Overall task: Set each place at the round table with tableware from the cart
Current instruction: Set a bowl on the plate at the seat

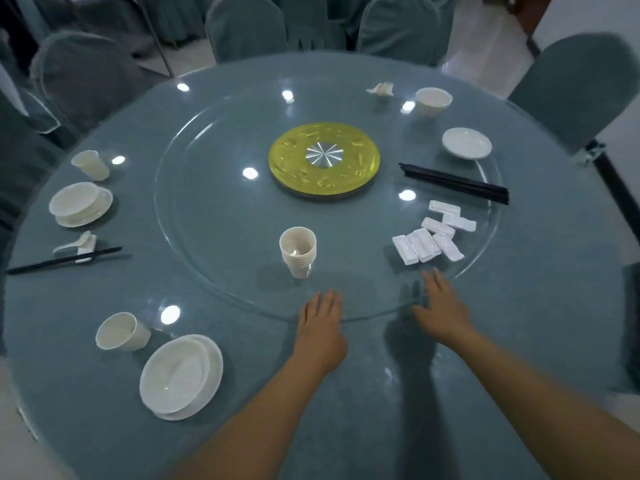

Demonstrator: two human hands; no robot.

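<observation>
Our left hand [320, 322] and right hand [441, 306] lie flat, fingers straight, on the turntable [207, 265] rim; next we likely reach the cups [298, 251] just ahead.

A round counter [519, 341] under a grey-blue cloth fills most of the view, with a glass turntable [207, 271] on a yellow hub [323, 159] at its middle. Bright round ceiling lights reflect as white spots [250, 173] on the glass. Chairs in matching grey-blue covers [575, 88] ring the far edge, more of them behind. A pale floor [485, 39] shows at upper right, beside a white wall [623, 109]. The room is dim.
</observation>
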